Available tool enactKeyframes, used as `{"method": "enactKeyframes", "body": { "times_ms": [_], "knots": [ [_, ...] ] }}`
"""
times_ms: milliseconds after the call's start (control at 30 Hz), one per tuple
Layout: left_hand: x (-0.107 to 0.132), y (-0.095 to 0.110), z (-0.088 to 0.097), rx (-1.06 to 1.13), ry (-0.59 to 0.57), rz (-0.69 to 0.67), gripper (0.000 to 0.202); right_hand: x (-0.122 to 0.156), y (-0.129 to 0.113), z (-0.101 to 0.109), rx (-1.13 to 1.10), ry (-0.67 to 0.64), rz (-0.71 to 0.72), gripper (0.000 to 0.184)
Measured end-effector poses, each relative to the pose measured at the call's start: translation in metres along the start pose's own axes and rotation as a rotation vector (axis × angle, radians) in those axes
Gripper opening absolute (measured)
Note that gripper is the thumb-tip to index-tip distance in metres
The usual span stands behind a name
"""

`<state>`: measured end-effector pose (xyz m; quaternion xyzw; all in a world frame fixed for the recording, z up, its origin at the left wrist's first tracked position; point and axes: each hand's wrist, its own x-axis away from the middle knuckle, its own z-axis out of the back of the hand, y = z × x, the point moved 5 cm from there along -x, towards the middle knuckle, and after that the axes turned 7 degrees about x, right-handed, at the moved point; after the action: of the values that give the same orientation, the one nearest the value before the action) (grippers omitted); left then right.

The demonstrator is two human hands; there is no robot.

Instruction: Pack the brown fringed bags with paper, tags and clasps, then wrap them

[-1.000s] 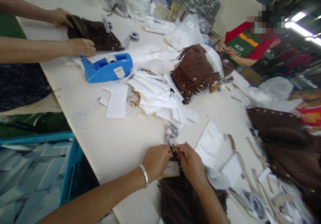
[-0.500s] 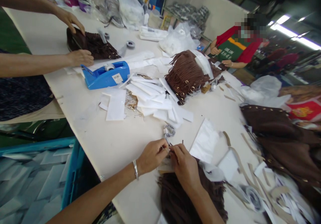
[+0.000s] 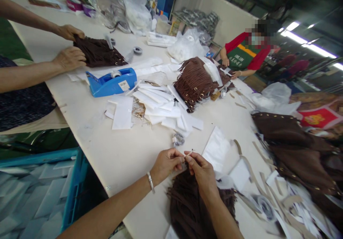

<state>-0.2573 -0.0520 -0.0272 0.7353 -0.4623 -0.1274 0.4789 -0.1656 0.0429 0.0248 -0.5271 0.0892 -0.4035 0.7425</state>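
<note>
My left hand [image 3: 166,164], with a silver bracelet at its wrist, is closed in a pinch on a thin whitish string [image 3: 188,153]. My right hand [image 3: 200,169] pinches the same string close beside it, the fingertips of both hands almost meeting. Beneath them lies a dark brown fringed bag [image 3: 184,207], partly covered by my right forearm. A roll of clear tape [image 3: 178,139] sits just beyond my fingers. To the right of my right hand rests a flat white sheet [image 3: 216,149].
A blue tape dispenser [image 3: 112,83], a pile of white foam pieces [image 3: 160,105] and another fringed bag [image 3: 197,81] occupy the table. Brown bags and strips [image 3: 268,182] lie right. A blue crate [image 3: 72,196] stands left. One co-worker's hands [image 3: 68,53] handle a bag; another person [image 3: 245,53] works opposite.
My hands have turned slightly and the whitish string now shows between my fingertips. The left co-worker's hands have shifted left on their bag, which now lies flatter.
</note>
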Motion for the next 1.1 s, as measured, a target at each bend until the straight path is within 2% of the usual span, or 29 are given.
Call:
{"method": "enactKeyframes", "body": {
  "times_ms": [300, 667, 800, 1100],
  "knots": [
    [0.0013, 0.0031, 0.0017, 0.021, -0.005, 0.032, 0.026, 0.0, 0.0039, 0.001, 0.076, -0.012, 0.042, 0.03],
    [0.0079, -0.0017, 0.006, 0.229, -0.005, 0.076, 0.029, 0.0009, 0.006, -0.0022, 0.115, -0.041, 0.016, 0.033],
    [0.0081, -0.0028, 0.0066, 0.23, -0.007, 0.087, 0.029, 0.0025, 0.0014, -0.0042, 0.132, -0.043, 0.053, 0.033],
    [0.0078, -0.0028, 0.007, 0.212, 0.007, 0.061, 0.024, 0.0028, 0.0019, -0.0061, 0.119, -0.05, 0.034, 0.03]
  ]
}}
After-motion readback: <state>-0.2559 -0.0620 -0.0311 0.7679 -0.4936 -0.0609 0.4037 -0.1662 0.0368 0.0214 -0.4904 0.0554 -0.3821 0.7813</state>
